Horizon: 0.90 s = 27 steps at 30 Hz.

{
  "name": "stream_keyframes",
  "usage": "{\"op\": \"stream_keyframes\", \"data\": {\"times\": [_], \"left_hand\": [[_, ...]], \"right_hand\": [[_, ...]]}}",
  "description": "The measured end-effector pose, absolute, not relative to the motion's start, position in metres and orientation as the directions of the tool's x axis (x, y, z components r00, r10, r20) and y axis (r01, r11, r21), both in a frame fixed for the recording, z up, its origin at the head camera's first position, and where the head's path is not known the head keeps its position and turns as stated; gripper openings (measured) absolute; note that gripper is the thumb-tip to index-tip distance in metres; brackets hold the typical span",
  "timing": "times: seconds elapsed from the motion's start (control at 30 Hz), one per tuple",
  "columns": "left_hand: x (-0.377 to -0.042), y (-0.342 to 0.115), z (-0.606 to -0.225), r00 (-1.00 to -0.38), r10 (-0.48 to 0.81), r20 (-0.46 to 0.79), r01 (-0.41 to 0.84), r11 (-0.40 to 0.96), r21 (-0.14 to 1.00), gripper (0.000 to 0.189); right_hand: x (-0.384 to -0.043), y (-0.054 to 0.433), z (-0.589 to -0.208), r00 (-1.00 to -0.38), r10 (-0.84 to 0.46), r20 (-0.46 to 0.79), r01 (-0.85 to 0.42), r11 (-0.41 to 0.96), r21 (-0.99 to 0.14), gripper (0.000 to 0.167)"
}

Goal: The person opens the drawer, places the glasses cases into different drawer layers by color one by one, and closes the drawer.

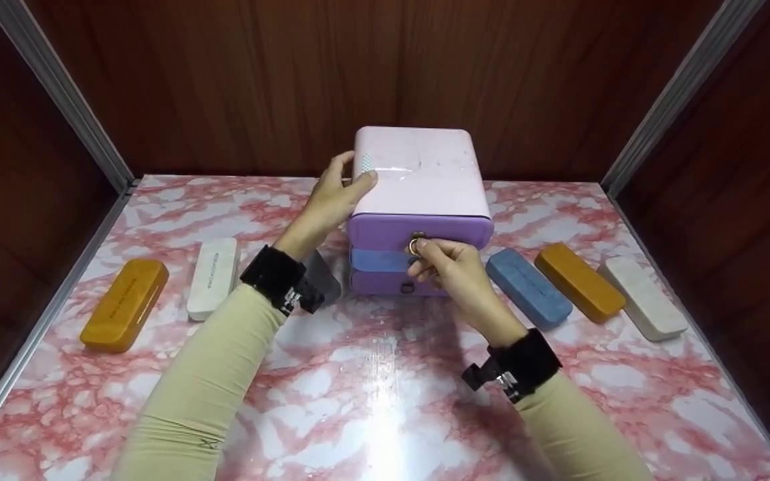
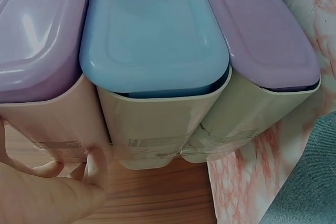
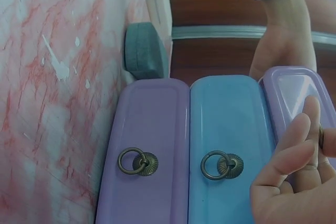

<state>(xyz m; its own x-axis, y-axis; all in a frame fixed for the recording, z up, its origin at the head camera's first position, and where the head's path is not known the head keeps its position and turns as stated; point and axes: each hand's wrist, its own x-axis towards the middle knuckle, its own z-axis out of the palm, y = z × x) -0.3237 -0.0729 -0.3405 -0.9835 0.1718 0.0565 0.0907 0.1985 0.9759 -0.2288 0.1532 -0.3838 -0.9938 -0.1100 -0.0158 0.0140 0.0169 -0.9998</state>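
Observation:
A small drawer cabinet (image 1: 418, 170) with a pale pink top stands on the table. Its top drawer (image 1: 381, 232) is purple, the middle drawer (image 3: 231, 119) blue, and the bottom drawer (image 3: 152, 129) purple. Brass ring pulls hang on the fronts. My left hand (image 1: 338, 194) rests against the cabinet's upper left edge, thumb on the top and fingers along the side. With thumb and fingers my right hand (image 1: 452, 270) pinches the ring pull (image 1: 414, 246) of the top drawer, which looks closed. In the right wrist view, that hand hides most of this ring.
Left of the cabinet lie an orange case (image 1: 124, 304), a white case (image 1: 213, 277) and a grey case (image 1: 323, 277) partly behind my left wrist. To the right are a blue case (image 1: 529, 287), another orange case (image 1: 580, 282) and another white case (image 1: 642, 297). Brown panels (image 1: 258, 87) enclose the table.

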Motion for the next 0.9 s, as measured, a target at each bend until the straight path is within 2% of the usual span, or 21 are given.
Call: {"op": "stream_keyframes", "data": {"times": [0.53,0.9], "left_hand": [[-0.323,-0.074,-0.341,-0.983,0.171,0.071,0.108,0.214,0.971,0.076],[-0.326,-0.073,-0.342,-0.982,0.174,0.075,0.106,0.175,0.979,0.074]], "right_hand": [[-0.221,0.154,-0.385,-0.992,-0.123,0.003,-0.003,-0.006,-1.000,0.024],[-0.216,0.157,-0.385,-0.989,-0.145,-0.004,-0.001,0.035,-0.999,0.029]]}}
